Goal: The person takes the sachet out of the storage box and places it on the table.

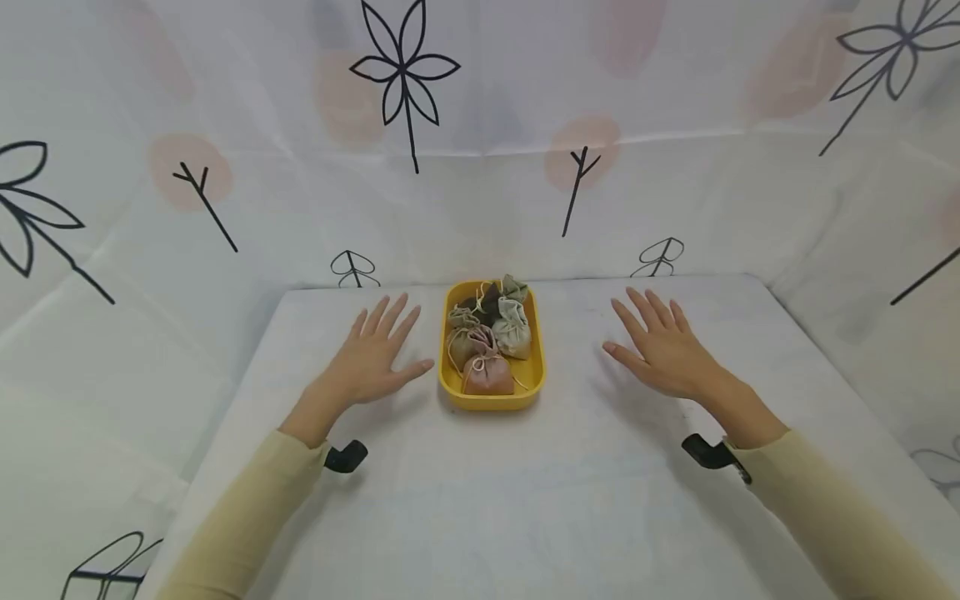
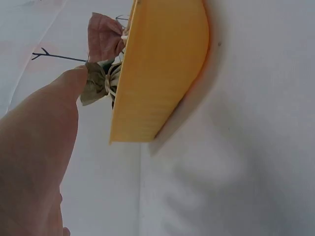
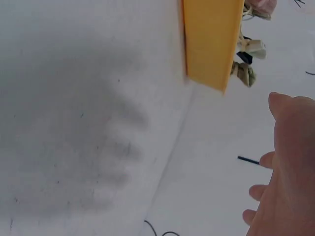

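A yellow tray (image 1: 491,402) holds several small drawstring pouches. At its front lies a pink pouch (image 1: 489,375), with an olive pouch (image 1: 462,348) to the left and a pale grey-green pouch (image 1: 513,331) to the right. Behind these are a dark pouch (image 1: 489,305) and a green one (image 1: 514,288). My left hand (image 1: 377,358) hovers beside the tray's left side, fingers spread, thumb toward the tray. On the other side my right hand (image 1: 663,348) is held over the table with its fingers straight, farther from the tray. Both hands hold nothing.
A white cloth covers the table (image 1: 480,500), whose back edge meets a white curtain (image 1: 480,208) printed with leaf and flower drawings. The curtain also hangs along both sides. Dark wrist camera mounts (image 1: 347,457) stick out inward from the sleeves.
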Demonstrator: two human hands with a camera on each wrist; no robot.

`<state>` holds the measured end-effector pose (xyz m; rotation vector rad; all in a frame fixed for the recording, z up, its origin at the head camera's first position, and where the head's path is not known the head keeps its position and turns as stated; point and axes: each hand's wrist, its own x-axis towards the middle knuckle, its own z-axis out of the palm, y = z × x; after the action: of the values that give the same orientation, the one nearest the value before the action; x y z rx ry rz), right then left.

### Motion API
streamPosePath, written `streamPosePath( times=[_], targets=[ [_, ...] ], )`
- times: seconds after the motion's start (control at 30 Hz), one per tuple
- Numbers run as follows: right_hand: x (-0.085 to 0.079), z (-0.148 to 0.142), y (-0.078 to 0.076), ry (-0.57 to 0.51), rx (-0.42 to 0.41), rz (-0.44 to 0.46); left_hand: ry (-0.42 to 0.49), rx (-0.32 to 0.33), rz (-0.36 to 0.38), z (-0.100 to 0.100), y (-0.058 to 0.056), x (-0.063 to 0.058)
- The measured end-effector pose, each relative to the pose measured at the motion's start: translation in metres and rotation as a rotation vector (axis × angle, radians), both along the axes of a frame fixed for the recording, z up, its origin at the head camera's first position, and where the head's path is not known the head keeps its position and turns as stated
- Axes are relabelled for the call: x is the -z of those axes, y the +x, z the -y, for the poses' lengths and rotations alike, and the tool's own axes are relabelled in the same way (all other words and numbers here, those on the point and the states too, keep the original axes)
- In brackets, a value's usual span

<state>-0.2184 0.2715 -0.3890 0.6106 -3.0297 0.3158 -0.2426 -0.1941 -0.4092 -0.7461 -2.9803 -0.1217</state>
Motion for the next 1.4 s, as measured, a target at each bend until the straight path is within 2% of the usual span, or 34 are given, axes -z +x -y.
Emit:
streamPosePath(
  times=[0.2, 0.4, 0.67, 0.9, 1.2, 1.3, 1.4],
  targets=[
    [0.006, 0.019, 0.009, -0.014, -0.037, -0.008, 0.052, 0.044, 0.021, -0.014, 0.007, 0.005],
    [0.010, 0.039, 0.009, -0.029, -0.081, -0.007, 0.074, 0.053, 0.031, -0.025, 0.010, 0.006],
    [0.015, 0.071, 0.008, -0.142, -0.157, 0.031, 0.115, 0.054, 0.094, -0.039, 0.013, 0.013],
    [0.022, 0.101, 0.006, -0.279, -0.227, 0.058, 0.160, 0.073, 0.108, -0.051, 0.017, 0.020],
    [0.030, 0.132, -0.001, -0.419, -0.275, 0.054, 0.110, 0.078, 0.115, -0.062, 0.023, 0.026],
    [0.033, 0.142, -0.005, -0.448, -0.306, 0.022, 0.109, 0.058, 0.113, -0.063, 0.024, 0.029],
    [0.035, 0.151, -0.009, -0.465, -0.303, -0.005, 0.112, 0.037, 0.100, -0.064, 0.024, 0.030]
  ],
)
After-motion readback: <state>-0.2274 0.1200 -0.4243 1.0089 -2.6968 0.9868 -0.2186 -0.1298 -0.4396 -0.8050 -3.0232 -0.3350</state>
